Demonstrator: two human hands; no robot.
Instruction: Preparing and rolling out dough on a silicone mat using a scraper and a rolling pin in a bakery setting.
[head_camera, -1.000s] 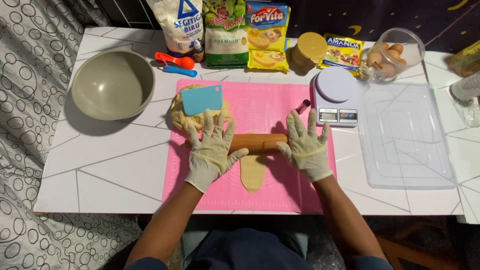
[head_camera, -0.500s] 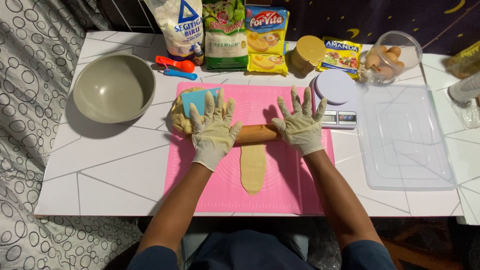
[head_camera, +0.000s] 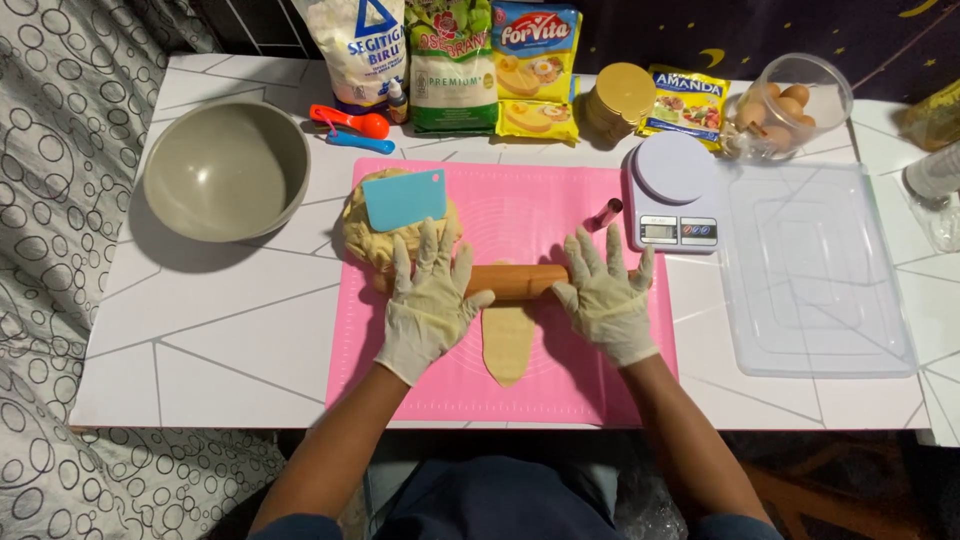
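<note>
The white table (head_camera: 230, 340) filled the frame, and at its centre lay the pink mat (head_camera: 560, 215), where all the action was. To the right sat a clear plastic tray (head_camera: 815, 290), shallow and flat; in the upper left of the frame rested the grey bowl (head_camera: 225, 170). On the mat's upper left corner sat the big dough lump (head_camera: 365, 240), with a blue scraper (head_camera: 404, 198) lying on top of it. Along the top edge stood the row of bags (head_camera: 440, 60), a jar of eggs (head_camera: 795, 100) at the upper right, and just below them the white kitchen scale (head_camera: 672, 195), touching the mat's right edge. Both gloved hands pressed down on the wooden rolling pin (head_camera: 515, 281), lying crosswise at mid-mat: the left hand (head_camera: 428, 300) with fingers spread wide and flat over its left end, the right hand (head_camera: 605, 298) likewise splayed over the right end, neither one curled around it. Beneath the pin, a long strip of dough (head_camera: 508, 345) ran toward the bottom of the frame. Smallest of all, red and blue measuring spoons (head_camera: 350, 128) lay near the bowl.
</note>
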